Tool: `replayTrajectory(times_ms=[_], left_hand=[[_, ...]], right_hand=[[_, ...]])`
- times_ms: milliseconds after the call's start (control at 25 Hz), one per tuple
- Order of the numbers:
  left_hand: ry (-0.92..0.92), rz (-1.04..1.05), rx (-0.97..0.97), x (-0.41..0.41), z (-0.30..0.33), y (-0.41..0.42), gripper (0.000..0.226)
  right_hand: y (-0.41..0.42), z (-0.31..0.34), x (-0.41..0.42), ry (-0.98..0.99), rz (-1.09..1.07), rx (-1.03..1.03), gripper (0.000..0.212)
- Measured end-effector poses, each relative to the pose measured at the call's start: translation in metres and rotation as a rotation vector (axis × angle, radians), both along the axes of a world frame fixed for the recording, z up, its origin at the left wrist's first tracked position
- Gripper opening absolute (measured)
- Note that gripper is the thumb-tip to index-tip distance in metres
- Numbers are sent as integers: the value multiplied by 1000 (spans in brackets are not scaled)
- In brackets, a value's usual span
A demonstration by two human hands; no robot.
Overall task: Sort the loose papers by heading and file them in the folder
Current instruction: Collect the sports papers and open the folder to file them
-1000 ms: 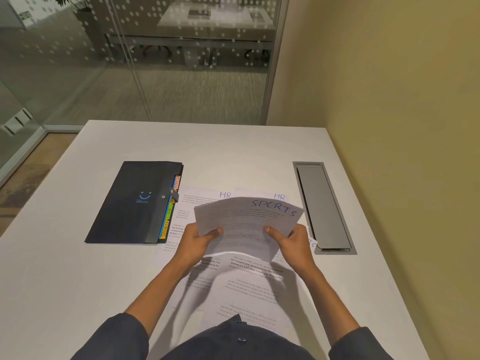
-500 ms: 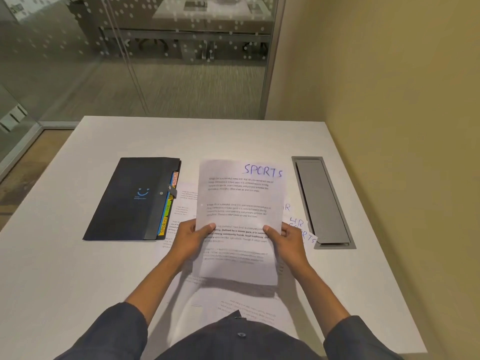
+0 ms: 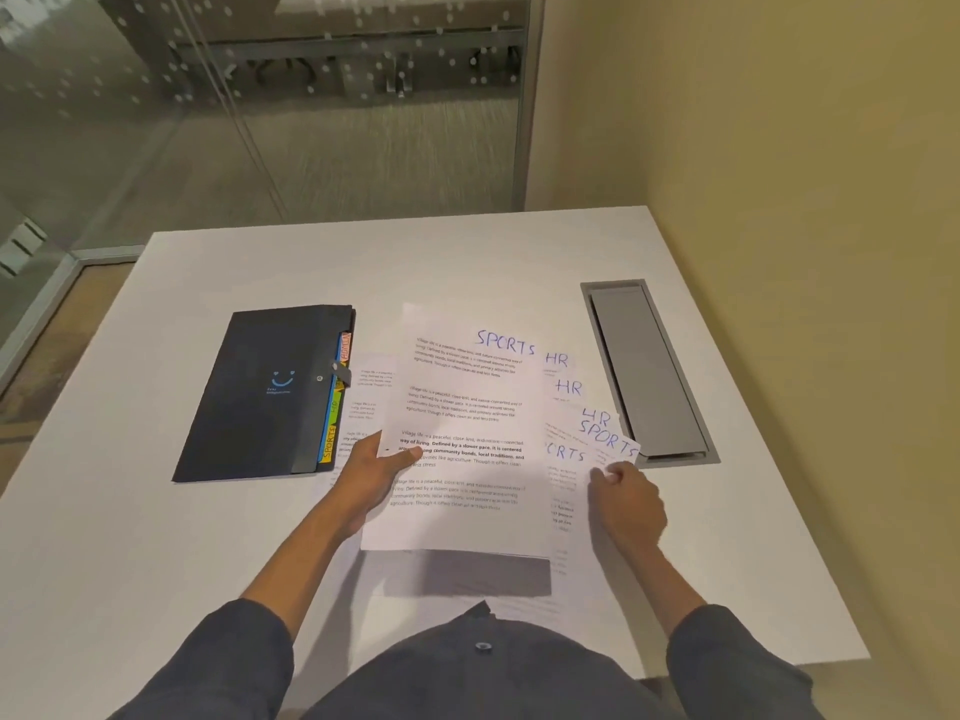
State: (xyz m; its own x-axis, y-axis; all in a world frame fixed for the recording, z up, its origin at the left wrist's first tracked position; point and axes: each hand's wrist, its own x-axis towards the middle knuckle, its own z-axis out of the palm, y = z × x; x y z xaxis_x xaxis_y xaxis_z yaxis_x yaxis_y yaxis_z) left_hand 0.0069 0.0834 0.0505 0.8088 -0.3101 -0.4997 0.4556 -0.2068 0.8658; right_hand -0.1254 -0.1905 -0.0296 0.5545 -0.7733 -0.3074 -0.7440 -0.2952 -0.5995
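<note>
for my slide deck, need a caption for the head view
Left hand holds a white SPORTS-headed sheet; right hand pinches another beside a closed black folder.

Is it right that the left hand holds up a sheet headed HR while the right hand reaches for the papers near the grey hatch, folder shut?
Not quite. In the head view the sheet in the left hand is headed SPORTS, not HR. The rest holds: the right hand is at the papers near the grey hatch, and the folder is shut.
</note>
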Motion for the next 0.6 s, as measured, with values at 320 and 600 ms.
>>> replayTrajectory(times_ms=[320,600], left_hand=[[30,-4,61,2,2,-3,29],[31,18,79,0,6,-9,23]], right_hand=[[-26,-35,-2,285,13,-296,68],[-13,-40,5,317,9,-327,72]])
